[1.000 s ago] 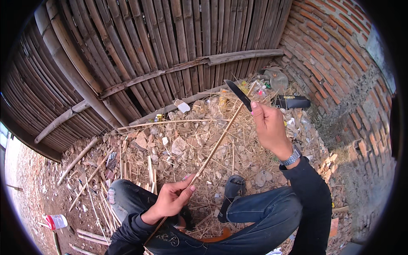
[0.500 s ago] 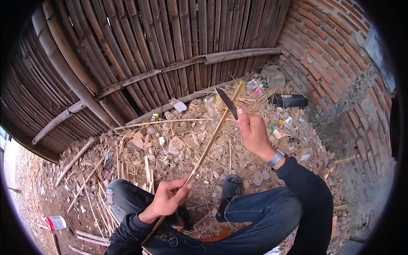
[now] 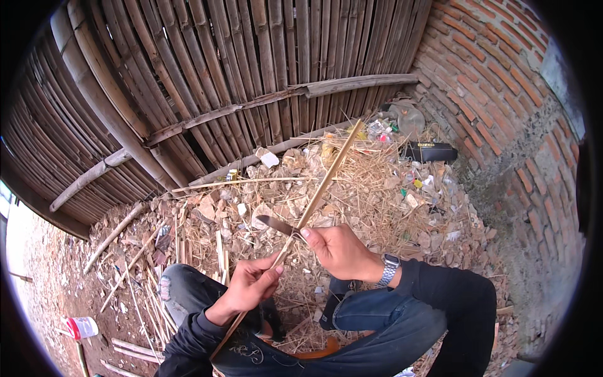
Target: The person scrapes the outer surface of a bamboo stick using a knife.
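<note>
A long, thin bamboo strip [image 3: 326, 183] runs diagonally from my lap up toward the fence. My left hand [image 3: 250, 286] is closed around its lower part, thumb on top. In my right hand [image 3: 339, 250] is a knife [image 3: 276, 225]; its handle is hidden in my fist. The dark blade points left and crosses the strip just above my left hand. A small curled shaving [image 3: 298, 234] shows where the blade meets the strip. The strip's lower end passes below my left wrist, over my jeans.
A bamboo slat fence [image 3: 251, 56] stands ahead, a brick wall [image 3: 490, 81] to the right. Stones, straw and litter cover the ground. Several cut strips [image 3: 151, 308] lie at left, near a red-and-white cup [image 3: 81, 328]. A black box [image 3: 431, 151] sits by the wall.
My right hand has drawn the knife down along the strip, from near its far end to just above my left hand. The left hand has stayed nearly in place.
</note>
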The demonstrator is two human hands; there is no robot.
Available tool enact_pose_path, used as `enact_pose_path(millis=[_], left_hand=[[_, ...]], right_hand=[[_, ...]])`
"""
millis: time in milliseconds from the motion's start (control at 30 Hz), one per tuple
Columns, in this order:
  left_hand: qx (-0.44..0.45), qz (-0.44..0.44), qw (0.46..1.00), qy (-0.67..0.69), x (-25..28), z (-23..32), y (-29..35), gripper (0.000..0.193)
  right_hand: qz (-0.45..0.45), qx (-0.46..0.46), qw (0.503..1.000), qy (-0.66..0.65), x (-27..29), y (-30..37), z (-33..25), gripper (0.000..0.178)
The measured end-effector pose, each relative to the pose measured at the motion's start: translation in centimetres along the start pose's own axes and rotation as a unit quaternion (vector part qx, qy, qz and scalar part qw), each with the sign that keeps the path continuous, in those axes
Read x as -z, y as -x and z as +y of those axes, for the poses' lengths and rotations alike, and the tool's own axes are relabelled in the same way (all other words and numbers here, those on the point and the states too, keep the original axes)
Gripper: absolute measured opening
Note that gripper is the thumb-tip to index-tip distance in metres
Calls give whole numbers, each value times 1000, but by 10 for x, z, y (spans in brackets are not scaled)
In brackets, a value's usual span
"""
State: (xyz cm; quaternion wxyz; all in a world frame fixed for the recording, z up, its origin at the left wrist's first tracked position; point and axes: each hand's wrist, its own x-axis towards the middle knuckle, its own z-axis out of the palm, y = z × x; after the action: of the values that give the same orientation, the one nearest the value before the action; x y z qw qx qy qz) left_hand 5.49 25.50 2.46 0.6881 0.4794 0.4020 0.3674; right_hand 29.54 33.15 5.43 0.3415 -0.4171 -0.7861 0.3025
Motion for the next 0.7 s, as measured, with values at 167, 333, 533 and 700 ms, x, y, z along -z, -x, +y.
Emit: enact_pose_path(millis=[167,333,533,700], left_hand=[[16,-16,998,61,1,10,6,38],[44,-53,993,100,9,10,0,40],[17,-16,996,80,5,10,2,37],[-44,58,997,5,0,4,2,37]], right_hand=[[63,-104,992,-35,41,-24,5,56],[-39,51,998,-9,3,4,-6,56],[-19,-38,999,-20,21,-11,-6,55],[-18,-123,975,-185,25,-20,1,57]])
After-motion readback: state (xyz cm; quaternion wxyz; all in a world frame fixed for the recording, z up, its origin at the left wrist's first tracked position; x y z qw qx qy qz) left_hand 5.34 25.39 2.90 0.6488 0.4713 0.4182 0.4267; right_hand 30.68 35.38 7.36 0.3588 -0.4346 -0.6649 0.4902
